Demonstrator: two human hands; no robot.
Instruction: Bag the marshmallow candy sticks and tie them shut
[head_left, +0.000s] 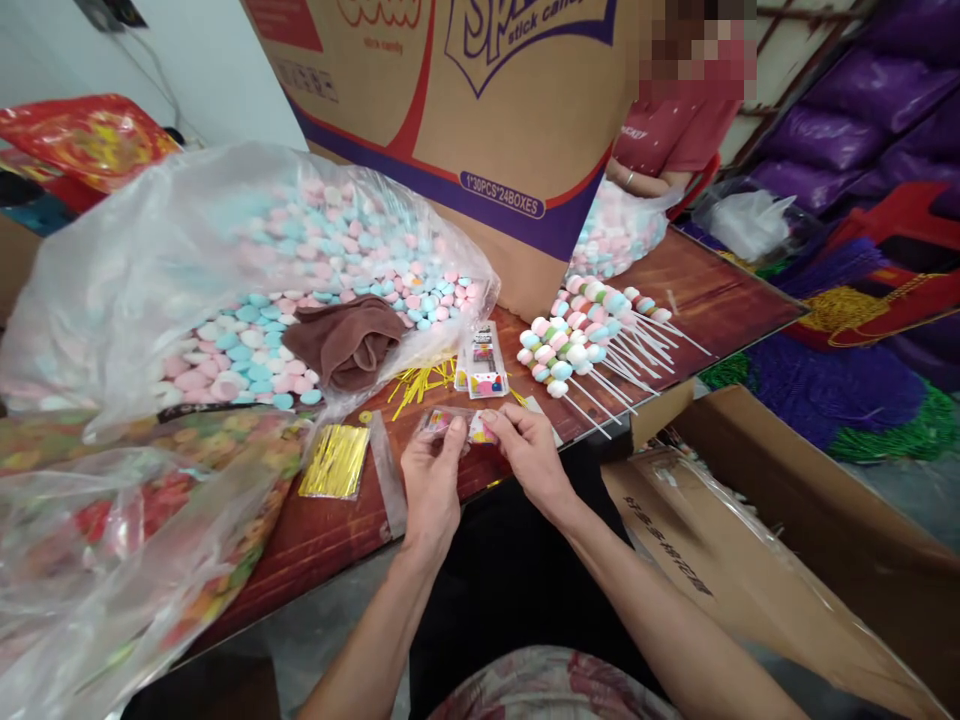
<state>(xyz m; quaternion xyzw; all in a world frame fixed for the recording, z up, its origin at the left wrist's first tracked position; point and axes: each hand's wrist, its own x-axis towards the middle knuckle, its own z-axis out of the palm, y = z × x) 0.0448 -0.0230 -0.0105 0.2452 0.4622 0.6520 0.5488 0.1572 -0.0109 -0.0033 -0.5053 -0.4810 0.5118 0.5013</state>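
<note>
Both ends of a printed packet [479,431] we are pinching, likely for steadiness, left grip [433,476] and right grip [534,456] closed thumb-to-finger on it, while similar packets [484,372] are lying just beyond, within reach.

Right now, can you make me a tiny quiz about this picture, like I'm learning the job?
1. What holds the small packet: A) one hand, B) two hands, C) no hand?
2. True or false: in this view, the brown cloth lies left of the candies on sticks.
3. Fill in: the tall box reads "1*30PCS*24____".

Key: 1: B, left hand and right hand. 2: true. 3: BOXES.
</note>
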